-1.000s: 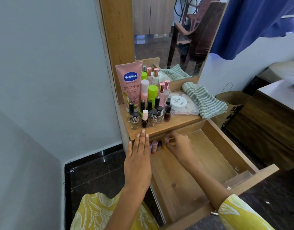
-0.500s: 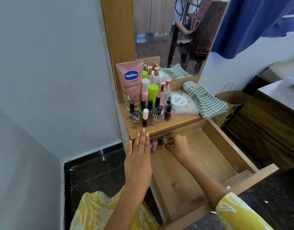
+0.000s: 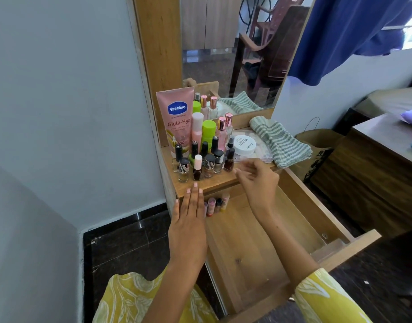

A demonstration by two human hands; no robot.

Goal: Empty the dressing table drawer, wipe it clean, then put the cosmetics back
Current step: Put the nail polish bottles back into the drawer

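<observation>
The wooden drawer [image 3: 302, 220] stands pulled out under the dressing table top [image 3: 214, 180]. A few small bottles [image 3: 215, 205] lie in its back left corner. My left hand [image 3: 188, 227] lies flat with straight fingers along the drawer's left side, its fingertips touching the table's front edge. My right hand [image 3: 258, 180] hovers empty, fingers loosely curled, over the table's front edge beside the nail polish bottles [image 3: 205, 164]. A pink Vaseline tube [image 3: 177, 117], taller bottles [image 3: 208, 131] and a white jar [image 3: 244, 145] stand on the top.
A striped green cloth [image 3: 282, 141] lies folded at the table's right end. The mirror [image 3: 233, 50] rises behind the cosmetics. A brown bag [image 3: 316, 145] and a dark wooden cabinet [image 3: 375, 164] stand to the right. A white wall closes the left side.
My right hand has lifted out of the drawer's back corner, leaving the small bottles there, and moved up to the table's front edge. My left hand has stayed put.
</observation>
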